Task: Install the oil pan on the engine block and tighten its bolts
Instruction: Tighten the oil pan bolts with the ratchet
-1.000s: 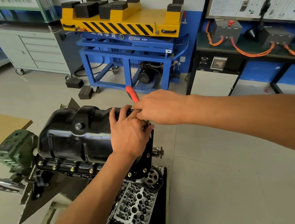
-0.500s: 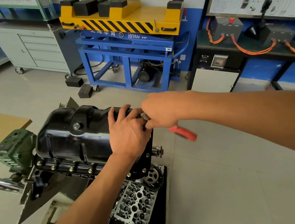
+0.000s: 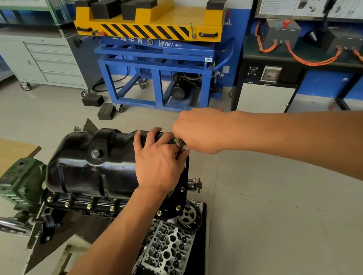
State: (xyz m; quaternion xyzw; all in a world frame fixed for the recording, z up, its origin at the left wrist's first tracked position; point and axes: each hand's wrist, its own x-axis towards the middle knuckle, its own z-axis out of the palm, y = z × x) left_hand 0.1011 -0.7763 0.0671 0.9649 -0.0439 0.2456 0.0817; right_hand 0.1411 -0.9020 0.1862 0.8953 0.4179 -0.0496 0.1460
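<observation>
Oil pan [image 3: 84, 168]: sits on the engine block [image 3: 176, 183], bolts [image 3: 89, 206] in the near flange. Left hand [image 3: 158, 162]: curled over the right end of the pan, touching the ratchet [image 3: 180, 142]. Right hand [image 3: 200, 133]: closed around that ratchet, handle hidden. Probably tightening an end bolt. If tilted, may slip off the bolt head, round it, or pinch the left fingers [image 3: 150, 133]; if forced, may strip the thread.

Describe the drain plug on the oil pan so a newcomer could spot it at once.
Start at the glossy black oil pan in the lower left of the view. On its near wall, left of the left hand, sits the drain plug, a grey hex head. Unlike the brass-coloured bolts lined along the pan's bottom edge, it stands alone, higher up.
</observation>
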